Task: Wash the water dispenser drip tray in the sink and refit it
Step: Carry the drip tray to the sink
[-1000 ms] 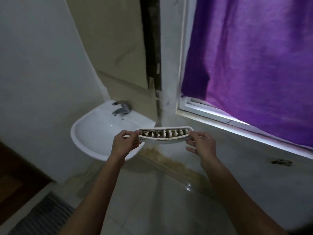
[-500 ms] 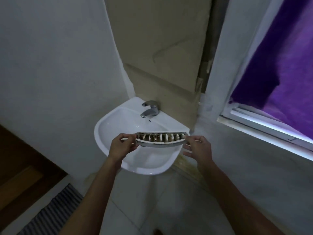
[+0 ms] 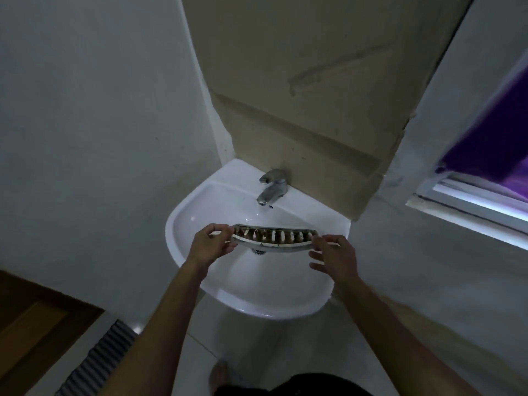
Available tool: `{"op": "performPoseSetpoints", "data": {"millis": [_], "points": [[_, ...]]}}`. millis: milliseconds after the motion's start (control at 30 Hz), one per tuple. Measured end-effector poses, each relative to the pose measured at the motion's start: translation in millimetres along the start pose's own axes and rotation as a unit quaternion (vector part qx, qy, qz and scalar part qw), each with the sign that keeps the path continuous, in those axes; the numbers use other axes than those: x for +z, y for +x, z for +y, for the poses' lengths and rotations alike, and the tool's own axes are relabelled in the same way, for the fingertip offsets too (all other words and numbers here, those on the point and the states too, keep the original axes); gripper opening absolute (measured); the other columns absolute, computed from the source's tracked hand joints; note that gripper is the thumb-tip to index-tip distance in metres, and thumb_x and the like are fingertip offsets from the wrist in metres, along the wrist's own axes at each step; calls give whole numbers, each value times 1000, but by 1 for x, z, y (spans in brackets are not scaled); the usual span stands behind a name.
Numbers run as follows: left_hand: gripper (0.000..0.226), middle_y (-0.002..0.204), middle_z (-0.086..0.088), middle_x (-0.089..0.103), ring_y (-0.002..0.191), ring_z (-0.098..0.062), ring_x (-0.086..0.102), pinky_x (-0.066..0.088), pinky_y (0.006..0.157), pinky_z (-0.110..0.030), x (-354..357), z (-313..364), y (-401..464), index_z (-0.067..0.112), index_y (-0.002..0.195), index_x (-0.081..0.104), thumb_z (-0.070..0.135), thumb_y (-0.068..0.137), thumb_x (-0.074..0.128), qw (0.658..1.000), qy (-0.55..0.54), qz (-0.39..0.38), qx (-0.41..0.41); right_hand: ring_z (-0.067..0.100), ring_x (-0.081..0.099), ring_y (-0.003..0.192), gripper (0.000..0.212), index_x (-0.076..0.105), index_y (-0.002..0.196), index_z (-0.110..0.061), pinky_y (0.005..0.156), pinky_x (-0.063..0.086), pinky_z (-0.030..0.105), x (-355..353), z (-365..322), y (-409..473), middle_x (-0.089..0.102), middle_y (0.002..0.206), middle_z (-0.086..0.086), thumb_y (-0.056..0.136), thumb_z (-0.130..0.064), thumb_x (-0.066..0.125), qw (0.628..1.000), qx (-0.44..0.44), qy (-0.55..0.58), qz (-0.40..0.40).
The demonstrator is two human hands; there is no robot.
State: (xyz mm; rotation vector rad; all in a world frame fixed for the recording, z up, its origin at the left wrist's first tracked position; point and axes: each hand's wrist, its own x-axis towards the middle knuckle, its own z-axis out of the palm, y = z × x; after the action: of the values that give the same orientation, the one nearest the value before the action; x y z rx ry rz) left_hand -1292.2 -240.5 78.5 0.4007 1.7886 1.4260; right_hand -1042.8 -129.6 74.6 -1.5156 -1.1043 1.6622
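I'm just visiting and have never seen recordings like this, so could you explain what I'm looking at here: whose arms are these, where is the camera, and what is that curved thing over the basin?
There is no machine here, only a person. The camera sits on their head and looks forward and down, so the arms reaching in from below are their own. The left hand and the right hand each pinch one end of a curved slotted drip tray, whose slots look brown with grime. They hold it over a white sink fixed in a corner, in front of a metal tap. No water can be seen running. At the right edge are a window frame and a purple curtain.
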Motion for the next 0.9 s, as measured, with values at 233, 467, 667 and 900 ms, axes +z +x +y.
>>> {"op": "performPoseSetpoints", "data": {"millis": [233,467,667,900], "points": [[25,90,-16,72,84,-30,73,59,72,-30,-26,-7,66,8,105,69,25,87,71,995,25,-91,-34,27,72,83,26,63,110,-12,67,62,39,47,19,6,70,97,15,89,-21,74,997,14,22,73],[21,81,-14,70,75,-28,71,61,71,-28,-49,-7,124,5,105,67,18,88,69,981,61,-167,-72,29,72,85,19,64,103,-15,66,62,39,98,48,2,71,99,18,89,-23,74,987,40,38,154],[23,80,-15,70,74,-28,69,60,71,-30,-51,-18,155,3,105,67,17,87,70,970,81,-201,-111,29,70,80,29,64,110,-9,68,63,42,117,58,2,72,94,17,88,-25,75,977,67,51,197],[22,81,-12,69,70,-24,69,57,62,-25,-42,-25,176,5,102,69,21,87,71,960,114,-217,-133,33,72,86,32,64,111,-9,67,62,40,119,63,14,72,95,17,89,-30,73,974,87,34,207]]}}
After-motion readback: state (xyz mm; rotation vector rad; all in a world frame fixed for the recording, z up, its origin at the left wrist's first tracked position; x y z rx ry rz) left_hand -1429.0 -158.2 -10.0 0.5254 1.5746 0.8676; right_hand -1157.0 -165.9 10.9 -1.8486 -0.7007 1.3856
